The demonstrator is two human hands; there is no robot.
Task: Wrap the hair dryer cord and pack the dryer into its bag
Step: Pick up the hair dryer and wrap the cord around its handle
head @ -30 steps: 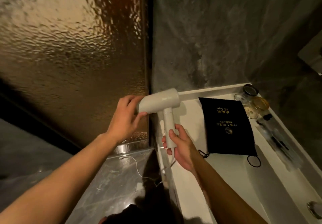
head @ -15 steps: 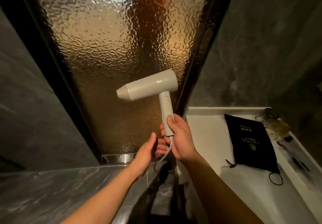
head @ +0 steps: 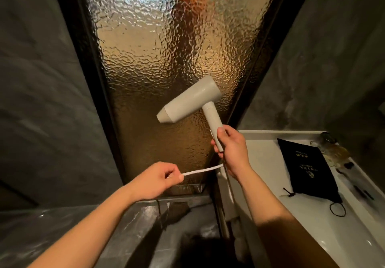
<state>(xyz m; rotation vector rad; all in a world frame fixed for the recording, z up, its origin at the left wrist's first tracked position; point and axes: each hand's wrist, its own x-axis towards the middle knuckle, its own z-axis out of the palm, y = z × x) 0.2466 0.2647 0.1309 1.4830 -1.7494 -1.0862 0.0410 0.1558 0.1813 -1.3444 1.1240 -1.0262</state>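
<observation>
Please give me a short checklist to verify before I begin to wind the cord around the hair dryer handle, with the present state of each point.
1. Right hand holds the hair dryer firmly by its handle: ok.
2. Left hand pinches the cord: ok.
3. Cord between the two hands is pulled straight, no knot: ok.
4. Rest of the cord is free and the plug is out of the socket: cannot tell, it runs out of sight.
5. Bag lies ready on the white counter, within reach: ok.
6. Bag mouth is open: cannot tell; its drawstring lies loose.
</observation>
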